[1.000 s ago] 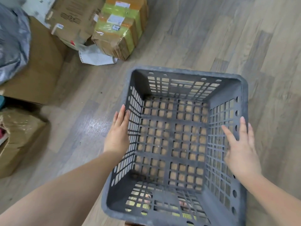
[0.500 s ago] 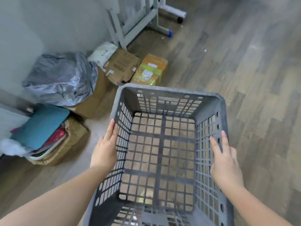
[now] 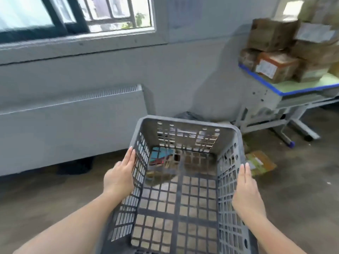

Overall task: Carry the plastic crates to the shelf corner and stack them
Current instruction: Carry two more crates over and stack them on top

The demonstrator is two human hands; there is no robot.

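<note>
A grey plastic crate (image 3: 185, 123) with lattice walls and floor is held in front of me, above the wooden floor, its open top facing up. The crate holds nothing; the floor and some coloured items show through its bottom. My left hand (image 3: 121, 175) presses flat against the outside of its left wall. My right hand (image 3: 246, 191) presses flat against the outside of its right wall. The crate is clamped between both palms.
A long white radiator (image 3: 69, 121) runs under a window (image 3: 77, 13) on the left wall. A desk with a blue edge (image 3: 286, 88) at the right carries several cardboard boxes (image 3: 275, 66). A yellow-green parcel (image 3: 260, 162) and a dark bag (image 3: 189, 116) lie beyond the crate.
My view has swung upward: the wall, window, radiator and desk now show where only floor and parcels did. The crate stays clamped between both hands.
</note>
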